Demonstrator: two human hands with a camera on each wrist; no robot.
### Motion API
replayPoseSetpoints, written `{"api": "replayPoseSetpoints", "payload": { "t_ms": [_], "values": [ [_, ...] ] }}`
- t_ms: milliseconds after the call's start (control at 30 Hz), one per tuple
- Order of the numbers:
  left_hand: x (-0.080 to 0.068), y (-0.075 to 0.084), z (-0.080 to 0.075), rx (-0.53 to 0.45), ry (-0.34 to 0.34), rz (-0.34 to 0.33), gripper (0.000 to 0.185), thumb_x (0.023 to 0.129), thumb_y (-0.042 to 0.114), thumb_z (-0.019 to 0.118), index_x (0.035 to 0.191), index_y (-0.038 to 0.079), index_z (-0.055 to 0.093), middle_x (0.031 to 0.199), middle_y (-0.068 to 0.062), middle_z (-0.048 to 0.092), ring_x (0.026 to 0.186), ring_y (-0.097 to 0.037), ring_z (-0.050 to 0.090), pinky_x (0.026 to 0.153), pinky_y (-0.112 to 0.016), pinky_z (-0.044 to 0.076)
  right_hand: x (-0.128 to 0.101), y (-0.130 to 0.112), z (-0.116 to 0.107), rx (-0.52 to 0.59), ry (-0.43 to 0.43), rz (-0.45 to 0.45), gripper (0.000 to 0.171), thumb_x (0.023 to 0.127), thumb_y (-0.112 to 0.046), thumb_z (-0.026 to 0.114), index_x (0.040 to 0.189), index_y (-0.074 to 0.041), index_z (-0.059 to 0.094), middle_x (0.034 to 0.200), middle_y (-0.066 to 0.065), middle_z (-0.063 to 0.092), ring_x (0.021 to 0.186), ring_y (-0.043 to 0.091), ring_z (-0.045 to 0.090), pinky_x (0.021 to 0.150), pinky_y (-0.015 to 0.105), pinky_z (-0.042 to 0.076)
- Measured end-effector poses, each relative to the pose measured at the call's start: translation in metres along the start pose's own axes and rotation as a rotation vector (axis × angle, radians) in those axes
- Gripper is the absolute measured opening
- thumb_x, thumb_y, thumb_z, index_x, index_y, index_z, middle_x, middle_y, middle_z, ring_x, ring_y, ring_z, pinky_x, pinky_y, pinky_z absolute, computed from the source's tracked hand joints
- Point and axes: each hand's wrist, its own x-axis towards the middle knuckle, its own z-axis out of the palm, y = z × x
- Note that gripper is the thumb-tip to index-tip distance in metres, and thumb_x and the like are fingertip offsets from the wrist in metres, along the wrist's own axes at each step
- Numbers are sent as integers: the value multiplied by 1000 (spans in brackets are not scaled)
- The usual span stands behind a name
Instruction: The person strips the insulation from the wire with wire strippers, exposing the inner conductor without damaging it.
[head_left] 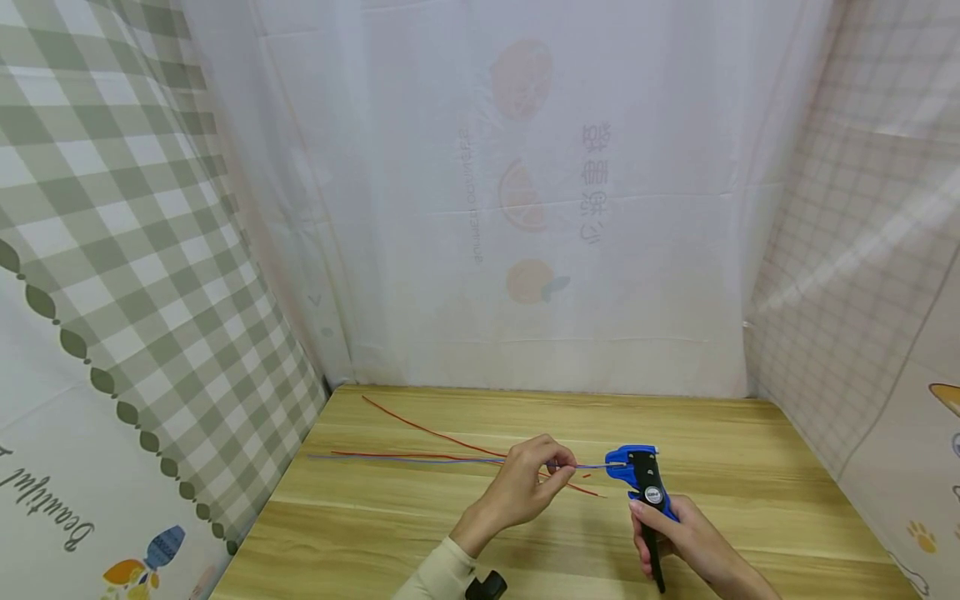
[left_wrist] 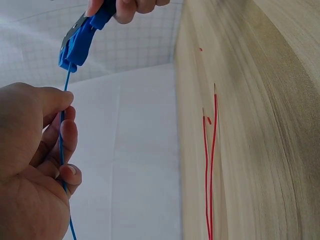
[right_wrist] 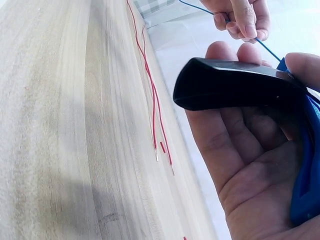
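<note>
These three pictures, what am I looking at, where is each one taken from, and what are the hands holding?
No machine here: a person works with bare hands, wearing three cameras. The wide picture comes from the head, the other two from each wrist. The left hand pinches a thin blue wire whose end goes into the head of a blue and black wire stripper, gripped by the right hand. On the wooden table lie two red wires and small red bits of insulation.
</note>
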Motion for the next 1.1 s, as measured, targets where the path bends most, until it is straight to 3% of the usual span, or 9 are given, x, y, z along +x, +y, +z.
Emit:
{"api": "replayPoseSetpoints", "payload": {
  "t_ms": [133,267,367,633,833,900,1000,1100],
  "values": [
    [0,0,0,8,0,11,7,108,8,75,103,11,79,99,-4,79,87,-4,66,82,-6,51,-1,-1,0,-11,17,21,43,125,-24,36,104,0,65,82,-2,74,75,13,75,74,39,69],
    [0,0,0,7,-2,11,7,108,8,75,103,11,78,99,-4,79,87,-5,66,82,-6,51,-1,-1,1,-18,13,4,52,125,-23,35,106,22,51,80,-3,72,73,12,74,71,38,68],
    [0,1,-1,4,-4,8,7,108,8,75,103,11,79,100,-4,79,87,-4,66,82,-8,52,0,1,1,-13,2,-16,55,125,-22,33,112,31,39,80,-4,70,71,11,73,69,37,68],
    [-1,0,1,-6,-9,2,7,108,8,75,103,11,79,100,-4,79,87,-3,65,80,-14,58,0,2,3,-19,31,-20,56,125,-21,34,109,33,40,73,5,67,67,10,72,66,37,67],
    [-1,0,1,-17,-15,-12,7,108,8,75,103,11,79,101,-5,79,88,-3,66,80,-19,61,1,1,6,-55,65,-12,56,125,-21,34,107,32,41,73,-4,69,64,9,70,63,39,67],
    [-1,1,1,-20,-18,-21,7,109,8,75,104,11,79,101,-5,79,88,-3,66,81,-15,58,1,2,7,-60,74,-11,57,125,-21,34,106,32,42,73,-5,69,63,9,70,62,39,67],
    [-1,1,0,-22,-21,-31,7,109,9,75,104,10,79,101,-5,79,89,-3,65,83,-10,54,2,3,7,-63,83,-20,57,124,-20,34,104,32,43,66,17,62,63,9,69,61,41,67],
    [0,1,1,-19,-20,-30,7,109,9,74,104,11,79,101,-4,79,89,-3,65,83,-7,51,2,5,7,-59,91,-27,56,124,-20,35,102,31,44,72,35,54,62,10,69,60,42,66]
  ]
}}
